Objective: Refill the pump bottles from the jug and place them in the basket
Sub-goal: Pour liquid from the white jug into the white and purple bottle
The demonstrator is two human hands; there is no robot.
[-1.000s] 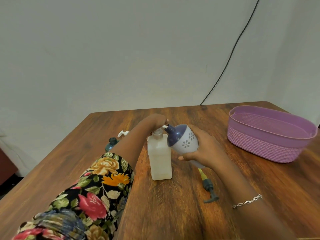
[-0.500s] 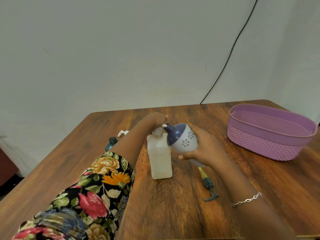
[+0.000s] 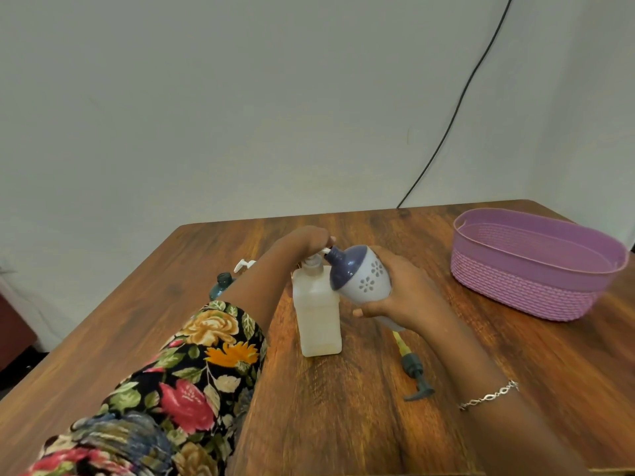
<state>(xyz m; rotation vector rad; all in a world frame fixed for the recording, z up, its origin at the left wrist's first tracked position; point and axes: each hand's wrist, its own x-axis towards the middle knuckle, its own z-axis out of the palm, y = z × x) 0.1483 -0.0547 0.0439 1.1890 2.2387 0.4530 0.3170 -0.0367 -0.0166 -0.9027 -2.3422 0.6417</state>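
The square bottle (image 3: pixel 318 314) stands in the middle of the table (image 3: pixel 343 424). A round bottle (image 3: pixel 360 280) tips at its top from 3 o'clock. Farther that way sits the basket (image 3: pixel 536 290), with room between. A loose pump (image 3: pixel 414 372) lies at 5 o'clock, a teal bottle (image 3: pixel 221 285) at 10.

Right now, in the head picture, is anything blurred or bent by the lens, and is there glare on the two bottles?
Head view: soft, even light, faint shadows on the wooden table. Head view: a small sheen on the dark cap of the flower-patterned bottle, none on the translucent pump bottle. Head view: the floral sleeve looks soft. Head view: the wide lens splays the table edges.
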